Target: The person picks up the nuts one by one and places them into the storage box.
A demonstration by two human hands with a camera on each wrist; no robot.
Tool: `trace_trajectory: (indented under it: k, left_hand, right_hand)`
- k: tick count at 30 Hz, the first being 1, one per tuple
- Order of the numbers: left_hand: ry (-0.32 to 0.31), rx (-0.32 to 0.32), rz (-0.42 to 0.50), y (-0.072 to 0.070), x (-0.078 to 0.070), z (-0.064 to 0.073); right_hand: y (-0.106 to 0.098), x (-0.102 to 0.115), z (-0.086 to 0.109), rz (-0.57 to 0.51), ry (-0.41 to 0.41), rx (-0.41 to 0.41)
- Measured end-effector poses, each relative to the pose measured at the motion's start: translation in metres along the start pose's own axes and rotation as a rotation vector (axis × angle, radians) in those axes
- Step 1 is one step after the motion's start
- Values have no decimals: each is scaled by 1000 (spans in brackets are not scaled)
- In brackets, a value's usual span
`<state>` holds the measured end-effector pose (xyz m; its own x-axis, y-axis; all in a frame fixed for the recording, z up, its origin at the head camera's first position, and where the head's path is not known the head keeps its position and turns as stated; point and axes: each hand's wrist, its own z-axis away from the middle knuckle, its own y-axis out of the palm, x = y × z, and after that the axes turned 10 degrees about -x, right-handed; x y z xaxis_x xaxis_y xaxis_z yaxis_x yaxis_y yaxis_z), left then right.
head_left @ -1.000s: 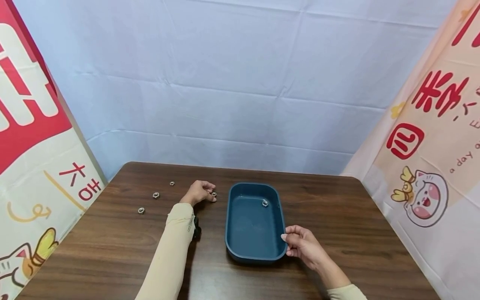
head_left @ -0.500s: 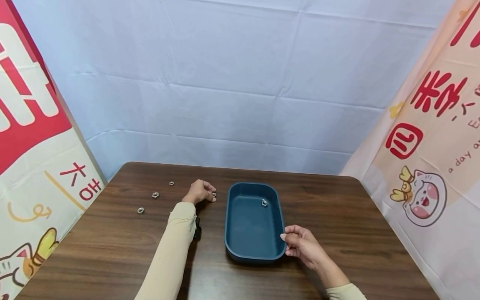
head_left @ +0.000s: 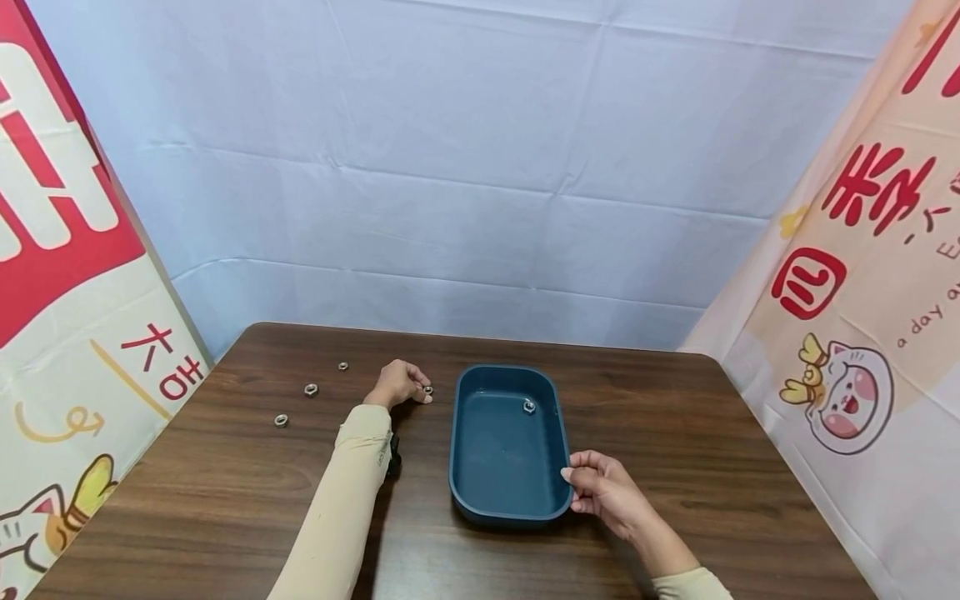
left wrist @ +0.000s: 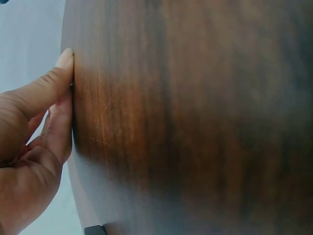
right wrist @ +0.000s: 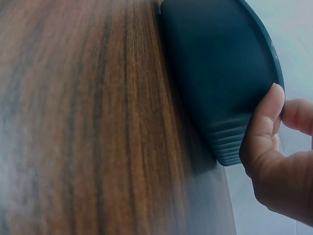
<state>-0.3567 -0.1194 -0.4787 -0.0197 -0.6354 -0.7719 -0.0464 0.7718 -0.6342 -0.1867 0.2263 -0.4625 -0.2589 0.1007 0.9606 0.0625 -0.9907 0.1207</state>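
A deep blue rectangular tray (head_left: 512, 518) stands on the brown wooden table, with one metal nut (head_left: 529, 407) lying inside near its far end. My right hand (head_left: 609, 493) pinches the tray's rim at the near right corner; the right wrist view shows the thumb (right wrist: 272, 104) against the outer wall. Left of the tray, my left hand (head_left: 397, 384) reaches down to the table and pinches another nut (head_left: 428, 390) between thumb and fingers. In the left wrist view the fingertips meet the table surface and that nut is hidden.
On the left part of the table lie a small nut (head_left: 343, 366), a larger nut (head_left: 311, 389) and another nut (head_left: 281, 421). A pale cloth (head_left: 450, 208) hangs behind the table, with printed banners (head_left: 832, 375) at the sides.
The left fingertips have drawn in slightly around the nut beside the tray. The right hand, the tray and the other nuts stay put.
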Motion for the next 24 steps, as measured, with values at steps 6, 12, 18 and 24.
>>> trace_trajectory:
  k: [6,12,18,24]
  left_hand:
    - [-3,16,1,1,0,-1]
    - [26,39,17,3,-7,-3]
    - [-9,90,169,2,-9,2]
    - [-50,104,376,-2,-6,6]
  right_hand:
    - [-1,0,0,13,1,-2]
    - [-2,3,-2,22,-4,-2]
    - [-2,3,-2,24,4,5]
    - [-2,1,-1,20,5,13]
